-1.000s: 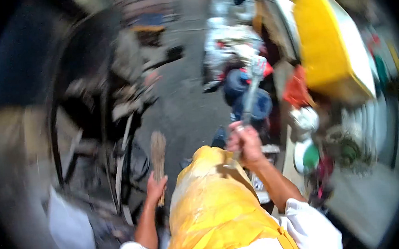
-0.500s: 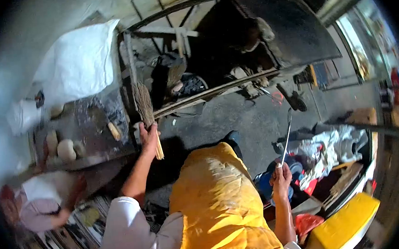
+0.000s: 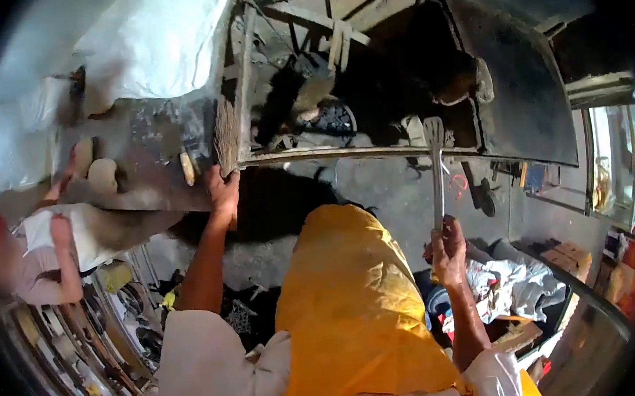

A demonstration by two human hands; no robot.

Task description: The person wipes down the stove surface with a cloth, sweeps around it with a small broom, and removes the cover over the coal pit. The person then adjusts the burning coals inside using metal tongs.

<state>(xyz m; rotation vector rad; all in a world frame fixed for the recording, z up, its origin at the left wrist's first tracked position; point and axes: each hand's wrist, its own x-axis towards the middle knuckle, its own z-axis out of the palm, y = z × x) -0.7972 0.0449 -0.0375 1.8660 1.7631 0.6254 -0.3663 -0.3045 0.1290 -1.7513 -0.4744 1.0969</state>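
My left hand (image 3: 223, 193) is closed round the handle of a straw brush (image 3: 225, 134), whose bristles point up beside the frame's left edge. In my right hand (image 3: 449, 251) is a long metal spatula (image 3: 437, 175) with a slotted head, held upright in front of the frame's lower bar. The dark metal frame (image 3: 358, 152) stands before me, open to a black space with a round dark pan-like thing (image 3: 336, 119) inside. A yellow apron (image 3: 350, 299) covers my front.
On the left, a worktable (image 3: 148, 191) bears rounded lumps and a white sheet (image 3: 160, 47). A co-worker (image 3: 49, 253) leans at its near side. A dark panel (image 3: 512, 81) adjoins the frame. Piled cloths (image 3: 519, 287) lie at the lower right.
The view has swung from the aisle with the yellow box to the dark frame, which now lies straight ahead. The spatula has come round in front of the frame; both hands keep their tools.
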